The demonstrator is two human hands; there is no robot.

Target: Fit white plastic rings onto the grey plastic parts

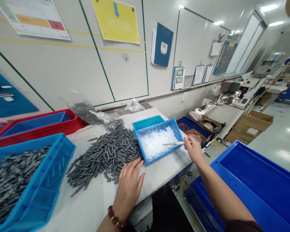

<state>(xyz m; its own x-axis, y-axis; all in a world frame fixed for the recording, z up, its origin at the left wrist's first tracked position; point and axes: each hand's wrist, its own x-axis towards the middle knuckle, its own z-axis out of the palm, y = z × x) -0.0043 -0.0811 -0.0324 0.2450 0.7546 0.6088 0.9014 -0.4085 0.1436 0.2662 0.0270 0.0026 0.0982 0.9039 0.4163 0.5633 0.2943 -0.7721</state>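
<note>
My right hand (193, 149) grips the pale handle of a slim pointed metal tool (170, 143). The tool's tip reaches over small white translucent pieces (154, 143) in a blue tray (148, 162). Beside the near edge of a heap of dark grey ribbed plugs (108, 149), my left hand (130, 178) is spread with its fingers stretched out, near the tray's left corner. Whether its fingertips touch a plug is unclear. A teal tray (145, 120) stands behind the blue one, partly hidden by it.
A large blue crate (60, 167) of dark parts stands at left, with a red bin (74, 120) behind. Bagged parts (84, 111) lie against the wall. The white tabletop (157, 177) ends at right, where a deep blue cart (251, 180) stands beside my right arm.
</note>
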